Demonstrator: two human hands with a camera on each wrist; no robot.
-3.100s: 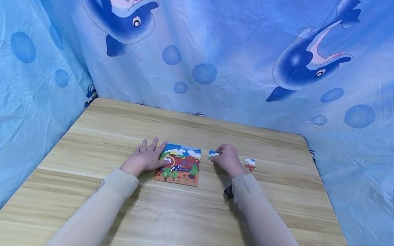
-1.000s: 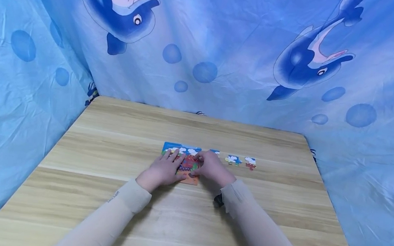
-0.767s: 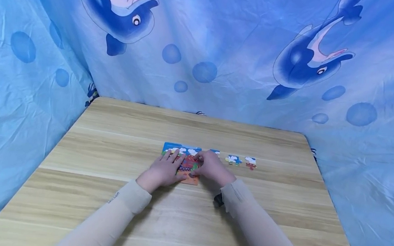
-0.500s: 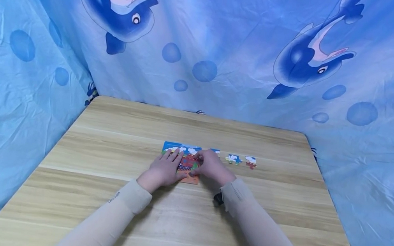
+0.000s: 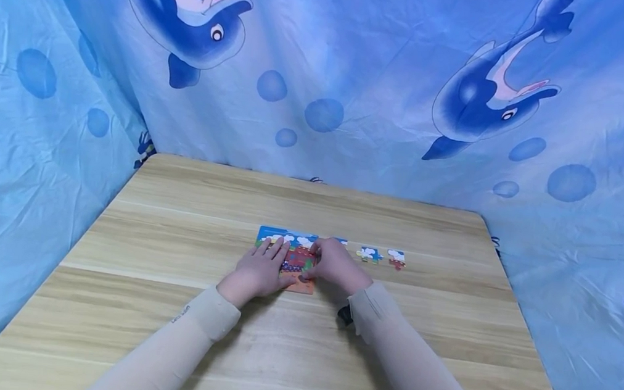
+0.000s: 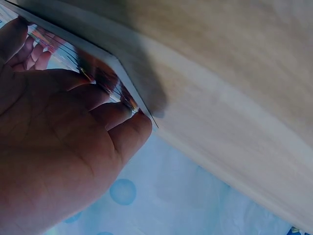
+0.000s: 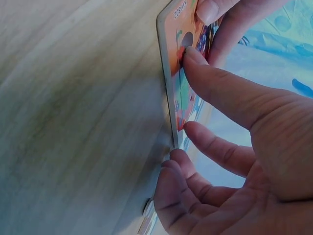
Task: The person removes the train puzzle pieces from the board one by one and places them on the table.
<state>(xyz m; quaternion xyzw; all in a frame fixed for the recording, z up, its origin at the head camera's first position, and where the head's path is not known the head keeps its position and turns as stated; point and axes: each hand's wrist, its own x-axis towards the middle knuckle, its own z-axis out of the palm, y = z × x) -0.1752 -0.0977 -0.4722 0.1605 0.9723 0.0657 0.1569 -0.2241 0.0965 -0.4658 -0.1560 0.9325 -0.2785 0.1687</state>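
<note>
A small jigsaw puzzle (image 5: 301,286) with a printed scene of clouds, a red train and trees lies in the middle of the table. My left hand (image 5: 257,272) lies across its left part, fingers straight and spread, hiding that side of the picture. At the right edge, the thumb and index finger of my right hand (image 5: 336,266) pinch a puzzle piece (image 7: 183,93) with green print, still within the board. In the right wrist view the thumb tip touches a dark oval print. The other right fingers curl loosely beside the board.
Two loose pieces, one with clouds on blue (image 5: 370,254) and one with cloud and red (image 5: 397,259), lie right of the board. Another piece (image 5: 343,242) is partly hidden behind my right hand. Blue dolphin-print curtain (image 5: 365,100) surrounds the wooden table (image 5: 276,353).
From three seconds ago, my right hand has let go of a loose piece and moved left onto the board. My left hand has slid right over the picture. In the last second both stay nearly still.
</note>
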